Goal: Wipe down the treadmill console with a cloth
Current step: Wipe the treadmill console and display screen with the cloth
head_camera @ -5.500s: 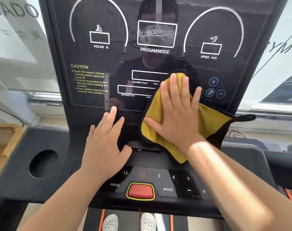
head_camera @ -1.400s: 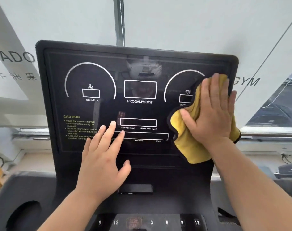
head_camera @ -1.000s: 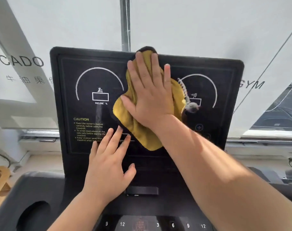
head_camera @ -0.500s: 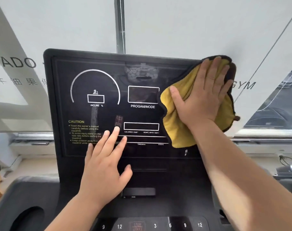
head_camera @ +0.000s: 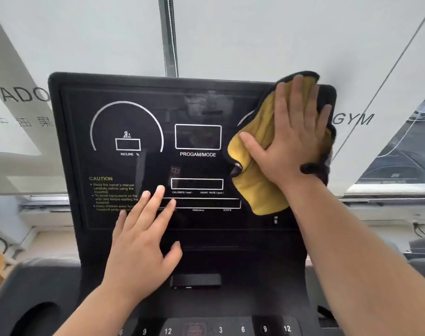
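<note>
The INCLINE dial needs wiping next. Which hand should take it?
Right, probably. The right hand presses the yellow cloth flat on the upper right corner of the console and can sweep across. The left hand lies nearer the INCLINE dial but is bare, flat on the lower panel.

Frosted window panel, GYM lettering, grey vertical mullion, black cable at right

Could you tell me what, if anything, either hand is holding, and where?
Right hand presses the yellow cloth flat on the console, palm over its middle; left hand holds nothing.
</note>
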`<state>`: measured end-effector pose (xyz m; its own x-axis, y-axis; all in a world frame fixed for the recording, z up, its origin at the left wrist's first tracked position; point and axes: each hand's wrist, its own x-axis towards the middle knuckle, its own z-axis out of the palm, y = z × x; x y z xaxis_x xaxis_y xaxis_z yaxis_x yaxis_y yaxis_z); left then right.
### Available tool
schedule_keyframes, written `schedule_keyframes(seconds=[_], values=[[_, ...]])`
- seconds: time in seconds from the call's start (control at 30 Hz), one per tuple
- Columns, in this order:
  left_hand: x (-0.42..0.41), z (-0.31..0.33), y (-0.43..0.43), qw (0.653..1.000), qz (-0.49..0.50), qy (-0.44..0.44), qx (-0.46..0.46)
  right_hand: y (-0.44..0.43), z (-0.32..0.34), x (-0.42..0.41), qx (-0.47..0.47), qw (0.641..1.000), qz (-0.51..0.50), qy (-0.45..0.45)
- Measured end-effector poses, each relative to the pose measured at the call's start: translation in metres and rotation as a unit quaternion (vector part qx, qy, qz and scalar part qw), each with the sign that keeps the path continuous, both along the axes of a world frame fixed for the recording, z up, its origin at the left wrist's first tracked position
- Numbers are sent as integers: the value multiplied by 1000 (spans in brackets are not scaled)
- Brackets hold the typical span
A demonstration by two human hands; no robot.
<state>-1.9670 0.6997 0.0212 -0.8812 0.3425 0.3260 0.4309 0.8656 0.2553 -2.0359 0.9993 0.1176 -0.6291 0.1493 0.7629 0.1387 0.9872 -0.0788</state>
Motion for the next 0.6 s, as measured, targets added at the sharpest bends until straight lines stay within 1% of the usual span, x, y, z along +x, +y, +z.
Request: schedule_keyframes(seconds=[0.07, 0.1, 0.2, 0.27, 0.33, 0.4, 0.47, 0.53, 0.6], values=[[0, 2, -2, 1000, -6, -1, 8, 12, 1, 7, -47, 998, -43, -30], [1, 4, -3, 1000, -10, 0, 16, 10, 2, 7, -62, 996, -54, -32], [2, 10, -8, 998, -28, 13, 51, -10, 4, 0, -104, 992, -75, -15], [1, 13, -17, 996, -28, 36, 74, -25, 6, -5, -125, 989, -85, -2], [-1, 15, -30, 993, -7, 64, 96, -40, 8, -10, -132, 987, -90, 1], [-3, 16, -45, 989, 37, 78, 121, -57, 10, -14, -123, 988, -91, -3], [-6, 16, -60, 982, 104, 59, 144, -76, 10, -19, -106, 990, -88, -5], [-8, 12, -72, 970, 168, 11, 176, -96, 11, -24, -80, 992, -92, -8], [-9, 7, -82, 960, 191, -38, 199, -117, 11, -30, -60, 996, -72, -8]])
